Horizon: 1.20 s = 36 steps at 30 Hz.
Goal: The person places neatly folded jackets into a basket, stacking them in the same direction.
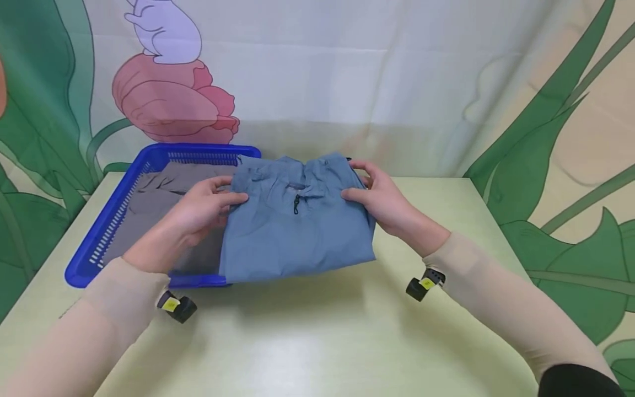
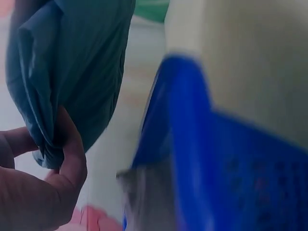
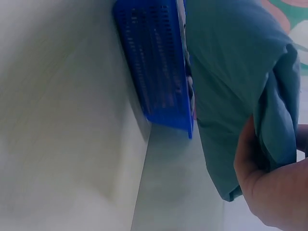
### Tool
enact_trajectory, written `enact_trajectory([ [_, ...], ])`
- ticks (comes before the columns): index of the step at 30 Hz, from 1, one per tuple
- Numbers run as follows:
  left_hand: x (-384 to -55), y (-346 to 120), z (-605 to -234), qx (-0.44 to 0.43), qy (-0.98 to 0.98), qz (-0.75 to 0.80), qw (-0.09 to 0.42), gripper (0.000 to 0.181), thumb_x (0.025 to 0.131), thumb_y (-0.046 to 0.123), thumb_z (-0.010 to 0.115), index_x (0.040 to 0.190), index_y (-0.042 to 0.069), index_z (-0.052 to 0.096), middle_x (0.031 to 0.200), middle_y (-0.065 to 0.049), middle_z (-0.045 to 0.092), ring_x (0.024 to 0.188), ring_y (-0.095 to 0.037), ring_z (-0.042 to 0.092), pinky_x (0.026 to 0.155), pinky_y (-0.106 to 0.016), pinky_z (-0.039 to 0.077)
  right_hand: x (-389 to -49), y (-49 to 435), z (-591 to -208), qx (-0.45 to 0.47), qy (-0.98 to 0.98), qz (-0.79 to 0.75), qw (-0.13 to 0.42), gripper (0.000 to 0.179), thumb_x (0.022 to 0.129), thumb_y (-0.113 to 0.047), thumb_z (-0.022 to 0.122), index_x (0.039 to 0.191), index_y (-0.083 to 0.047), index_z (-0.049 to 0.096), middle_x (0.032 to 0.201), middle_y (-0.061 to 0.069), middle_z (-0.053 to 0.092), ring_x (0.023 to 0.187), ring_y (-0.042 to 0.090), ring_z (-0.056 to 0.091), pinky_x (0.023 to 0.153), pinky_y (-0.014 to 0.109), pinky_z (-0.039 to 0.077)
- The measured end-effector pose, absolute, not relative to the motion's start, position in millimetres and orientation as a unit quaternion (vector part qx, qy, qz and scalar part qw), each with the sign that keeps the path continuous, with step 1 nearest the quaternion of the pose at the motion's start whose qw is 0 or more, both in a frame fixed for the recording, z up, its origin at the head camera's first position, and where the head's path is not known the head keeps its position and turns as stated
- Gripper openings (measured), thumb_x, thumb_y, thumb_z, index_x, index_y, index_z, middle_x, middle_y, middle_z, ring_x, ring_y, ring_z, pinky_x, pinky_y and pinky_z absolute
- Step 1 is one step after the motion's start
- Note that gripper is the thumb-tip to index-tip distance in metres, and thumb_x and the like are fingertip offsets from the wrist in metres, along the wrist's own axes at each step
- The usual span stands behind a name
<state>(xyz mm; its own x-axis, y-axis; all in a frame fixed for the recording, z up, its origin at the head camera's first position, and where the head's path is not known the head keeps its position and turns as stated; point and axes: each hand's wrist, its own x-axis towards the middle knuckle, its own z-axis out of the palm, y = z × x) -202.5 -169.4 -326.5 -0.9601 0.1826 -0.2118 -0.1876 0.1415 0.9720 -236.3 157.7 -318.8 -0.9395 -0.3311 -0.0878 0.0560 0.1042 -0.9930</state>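
A folded pair of blue pants (image 1: 297, 237), with a gathered waist and a black cord at the front, is held up above the table between both hands. My left hand (image 1: 200, 207) pinches its left side near the waist, thumb on top. At the opposite side my right hand (image 1: 384, 196) grips the edge the same way. In the left wrist view, the fingers (image 2: 72, 149) curl around the folded layers. The right wrist view shows the cloth (image 3: 236, 72) hanging from the other hand. Its lower left corner overlaps the basket's rim in the head view.
A blue plastic basket (image 1: 81, 270) with slotted walls stands on the left of the pale table (image 1: 307, 353). Grey folded clothing (image 1: 149, 215) lies in it, partly hidden by the left arm. Behind the table hangs a printed curtain (image 1: 317, 71) with leaves and a rabbit.
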Motion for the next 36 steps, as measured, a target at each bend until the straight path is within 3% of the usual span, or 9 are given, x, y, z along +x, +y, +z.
enact_trajectory([
  [4, -209, -196, -322, 0.012, 0.754, 0.643, 0.131, 0.057, 0.106, 0.016, 0.058, 0.154, 0.002, 0.032, 0.11, 0.002, 0.063, 0.089, -0.009, 0.065, 0.08, -0.027, 0.056, -244, 135, -315, -0.098, 0.719, -0.672, 0.146, 0.067, 0.097, 0.003, 0.062, 0.155, -0.009, 0.033, 0.142, 0.021, 0.051, 0.128, 0.033, 0.055, 0.105, 0.047, 0.047],
  [8, -217, -223, -322, 0.014, 0.786, 0.605, 0.128, 0.061, 0.106, 0.021, 0.059, 0.157, 0.003, 0.03, 0.119, 0.0, 0.058, 0.098, -0.014, 0.06, 0.081, -0.026, 0.053, -251, 110, -314, -0.102, 0.715, -0.675, 0.149, 0.066, 0.097, 0.004, 0.062, 0.154, -0.009, 0.033, 0.141, 0.021, 0.053, 0.127, 0.034, 0.056, 0.104, 0.047, 0.048],
  [10, -222, -239, -323, 0.013, 0.803, 0.581, 0.133, 0.071, 0.106, 0.025, 0.06, 0.161, 0.003, 0.021, 0.138, -0.009, 0.051, 0.115, -0.022, 0.055, 0.091, -0.032, 0.052, -254, 97, -315, -0.102, 0.716, -0.674, 0.151, 0.066, 0.097, 0.004, 0.063, 0.154, -0.01, 0.034, 0.14, 0.02, 0.054, 0.126, 0.033, 0.056, 0.103, 0.047, 0.049],
  [13, -229, -265, -325, 0.007, 0.822, 0.551, 0.145, 0.084, 0.105, 0.027, 0.062, 0.164, 0.002, 0.007, 0.162, -0.02, 0.025, 0.139, -0.039, 0.038, 0.109, -0.048, 0.043, -258, 76, -318, -0.105, 0.723, -0.666, 0.151, 0.065, 0.097, 0.004, 0.064, 0.153, -0.01, 0.035, 0.138, 0.019, 0.056, 0.124, 0.032, 0.058, 0.101, 0.046, 0.05],
  [15, -232, -283, -326, 0.006, 0.83, 0.535, 0.157, 0.091, 0.105, 0.028, 0.062, 0.163, 0.0, -0.002, 0.168, -0.023, 0.008, 0.148, -0.047, 0.022, 0.115, -0.058, 0.031, -260, 62, -320, -0.11, 0.73, -0.657, 0.151, 0.065, 0.097, 0.003, 0.064, 0.153, -0.011, 0.035, 0.136, 0.018, 0.056, 0.123, 0.032, 0.058, 0.1, 0.045, 0.051],
  [19, -236, -311, -326, 0.006, 0.842, 0.512, 0.172, 0.092, 0.106, 0.027, 0.061, 0.161, -0.002, -0.006, 0.167, -0.027, -0.002, 0.148, -0.054, 0.014, 0.115, -0.063, 0.025, -261, 35, -323, -0.114, 0.742, -0.644, 0.145, 0.064, 0.097, 0.002, 0.065, 0.153, -0.011, 0.036, 0.136, 0.018, 0.056, 0.122, 0.031, 0.058, 0.1, 0.044, 0.051],
  [24, -237, -338, -326, 0.007, 0.859, 0.479, 0.182, 0.092, 0.108, 0.031, 0.057, 0.159, -0.006, -0.01, 0.164, -0.033, 0.001, 0.143, -0.052, 0.022, 0.113, -0.061, 0.031, -261, 7, -332, -0.106, 0.736, -0.653, 0.141, 0.063, 0.096, 0.002, 0.067, 0.151, -0.009, 0.039, 0.134, 0.02, 0.057, 0.121, 0.032, 0.059, 0.1, 0.046, 0.051],
  [30, -238, -361, -330, 0.006, 0.881, 0.439, 0.177, 0.088, 0.109, 0.032, 0.053, 0.158, -0.011, -0.007, 0.157, -0.038, 0.019, 0.139, -0.053, 0.032, 0.108, -0.06, 0.04, -264, -18, -348, -0.097, 0.734, -0.659, 0.13, 0.062, 0.095, 0.001, 0.069, 0.15, -0.006, 0.04, 0.126, 0.018, 0.059, 0.112, 0.029, 0.061, 0.098, 0.045, 0.052],
  [36, -237, -374, -332, -0.003, 0.903, 0.39, 0.18, 0.082, 0.11, 0.021, 0.049, 0.153, -0.018, -0.008, 0.153, -0.049, 0.012, 0.134, -0.061, 0.033, 0.1, -0.059, 0.047, -263, -35, -358, -0.096, 0.753, -0.638, 0.129, 0.062, 0.095, -0.002, 0.072, 0.149, -0.006, 0.043, 0.116, 0.014, 0.06, 0.1, 0.023, 0.062, 0.09, 0.04, 0.055],
])
